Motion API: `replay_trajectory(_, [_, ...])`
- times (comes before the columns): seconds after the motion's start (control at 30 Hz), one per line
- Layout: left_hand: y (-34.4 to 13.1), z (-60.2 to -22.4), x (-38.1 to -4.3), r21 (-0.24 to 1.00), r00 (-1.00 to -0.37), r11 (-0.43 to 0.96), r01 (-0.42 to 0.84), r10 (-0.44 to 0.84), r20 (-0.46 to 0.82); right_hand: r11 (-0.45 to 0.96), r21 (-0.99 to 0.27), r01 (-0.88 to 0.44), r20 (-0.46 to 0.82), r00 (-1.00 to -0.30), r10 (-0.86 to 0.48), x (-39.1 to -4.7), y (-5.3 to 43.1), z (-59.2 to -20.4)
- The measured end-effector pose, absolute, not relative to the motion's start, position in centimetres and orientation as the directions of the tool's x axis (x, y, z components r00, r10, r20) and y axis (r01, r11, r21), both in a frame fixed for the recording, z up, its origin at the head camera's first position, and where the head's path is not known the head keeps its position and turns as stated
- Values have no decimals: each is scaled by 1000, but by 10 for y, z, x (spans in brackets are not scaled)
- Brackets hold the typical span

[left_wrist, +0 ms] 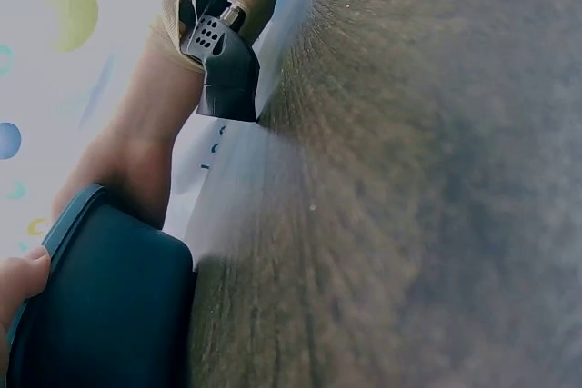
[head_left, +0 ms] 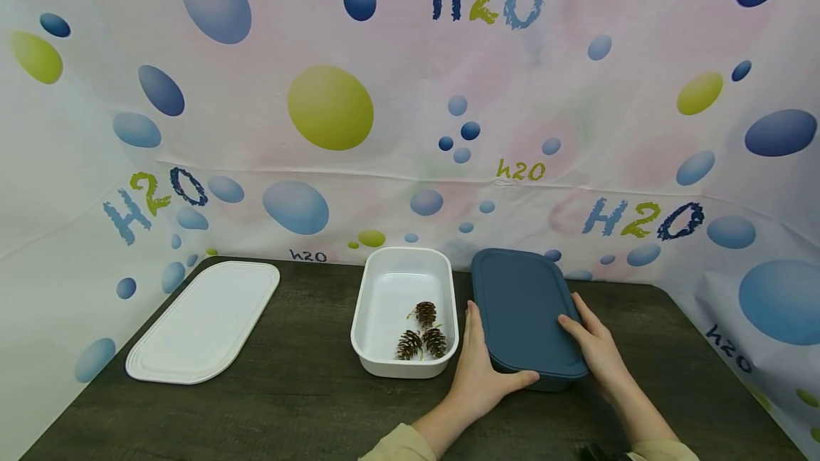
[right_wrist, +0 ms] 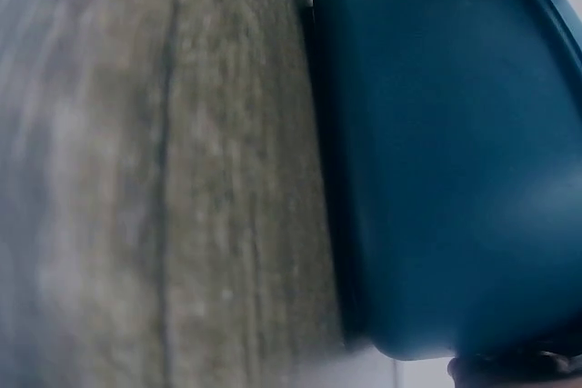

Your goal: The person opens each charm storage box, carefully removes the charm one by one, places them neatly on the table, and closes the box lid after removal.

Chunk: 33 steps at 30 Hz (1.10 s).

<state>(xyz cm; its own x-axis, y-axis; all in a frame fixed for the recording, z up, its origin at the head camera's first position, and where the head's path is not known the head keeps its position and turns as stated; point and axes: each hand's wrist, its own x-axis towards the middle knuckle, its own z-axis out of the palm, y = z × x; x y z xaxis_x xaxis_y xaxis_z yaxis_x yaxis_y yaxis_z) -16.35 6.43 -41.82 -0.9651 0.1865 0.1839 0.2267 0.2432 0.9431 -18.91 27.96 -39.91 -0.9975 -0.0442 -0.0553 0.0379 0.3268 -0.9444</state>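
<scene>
Straight-fingered, left hand (head_left: 477,379) touched the blue box (head_left: 525,311); right hand (head_left: 596,348) clamped it at 3 o'clock; 9-o'clock white dish (head_left: 392,368) held pinecones (head_left: 426,314).

Dark blue container (right_wrist: 464,161) (matching lid (head_left: 527,308))

Both forearms (head_left: 440,424) reach forward, the left hand (head_left: 477,372) with its thumb (head_left: 520,380) spread from extended fingers (head_left: 472,329), the right hand (head_left: 597,347) angled inward.

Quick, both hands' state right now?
Left hand: holding the dark blue, rectangular lidded container, near-left corner.
Right hand: holding the same container, right side.
</scene>
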Motion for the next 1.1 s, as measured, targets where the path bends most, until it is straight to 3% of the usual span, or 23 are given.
replay_trajectory(0.8, [58,-398,-159,931,-960,265,250,193,202,406,-913,-22,21,-1000,-7,-184,275,-368])
replay_trajectory(1.1, [56,-390,-154,938,-955,221,268,187,229,303,-952,-51,46,-999,-24,-178,270,-353])
